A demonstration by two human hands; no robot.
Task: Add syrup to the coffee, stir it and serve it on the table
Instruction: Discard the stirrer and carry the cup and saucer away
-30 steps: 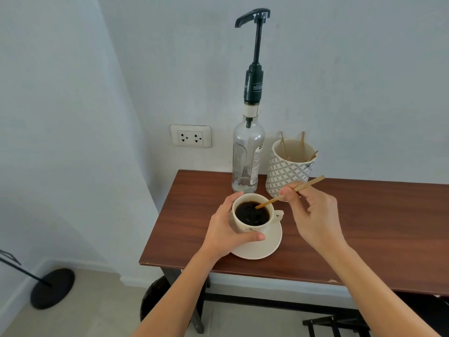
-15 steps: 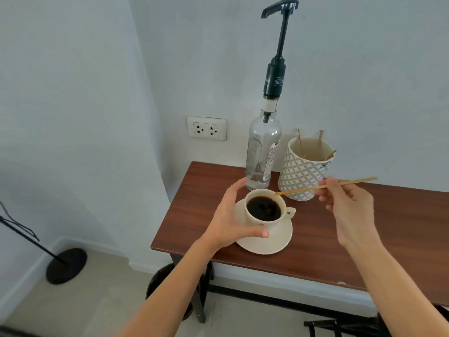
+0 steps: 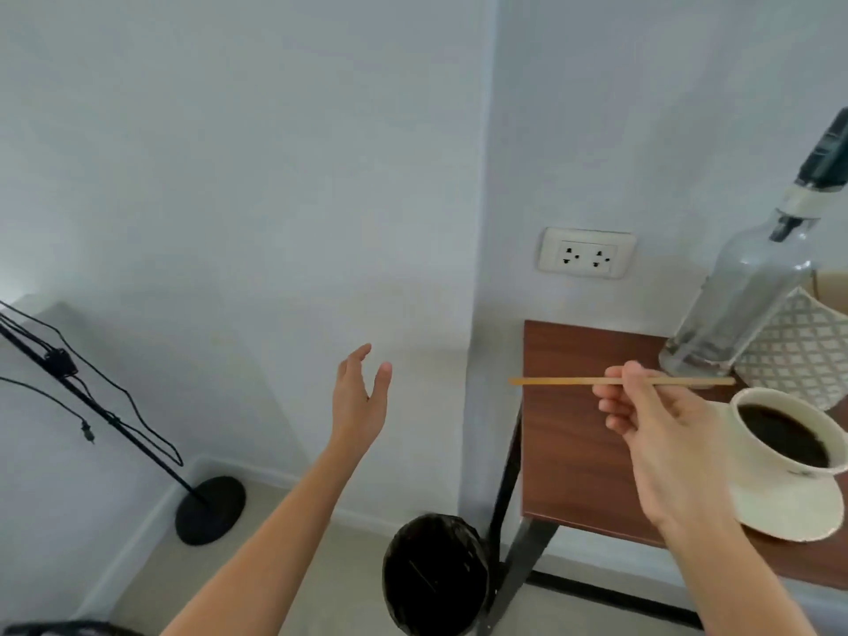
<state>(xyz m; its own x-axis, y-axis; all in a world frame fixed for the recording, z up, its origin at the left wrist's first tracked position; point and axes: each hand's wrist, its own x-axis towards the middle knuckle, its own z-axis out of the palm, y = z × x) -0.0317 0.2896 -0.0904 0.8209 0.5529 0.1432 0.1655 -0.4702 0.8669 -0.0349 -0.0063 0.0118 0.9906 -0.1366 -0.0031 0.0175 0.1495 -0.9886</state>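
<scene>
Stirrer lifted clear of the coffee, view swung left

The coffee cup [image 3: 789, 436], full of dark coffee, sits on its saucer [image 3: 794, 511] near the front left corner of the bench [image 3: 578, 433], now at the right edge of the view. The right hand [image 3: 656, 420] pinches the wooden stirrer [image 3: 550, 381] level, its tip past the bench's left edge; half a second ago it lay nearer the cup. The left hand [image 3: 360, 401] has let go of the cup and hangs spread and empty out over the floor. Behind stand the syrup bottle [image 3: 743, 305] and a patterned mug [image 3: 798, 342]. Below, what seems a black-lined bin [image 3: 436, 576]
</scene>
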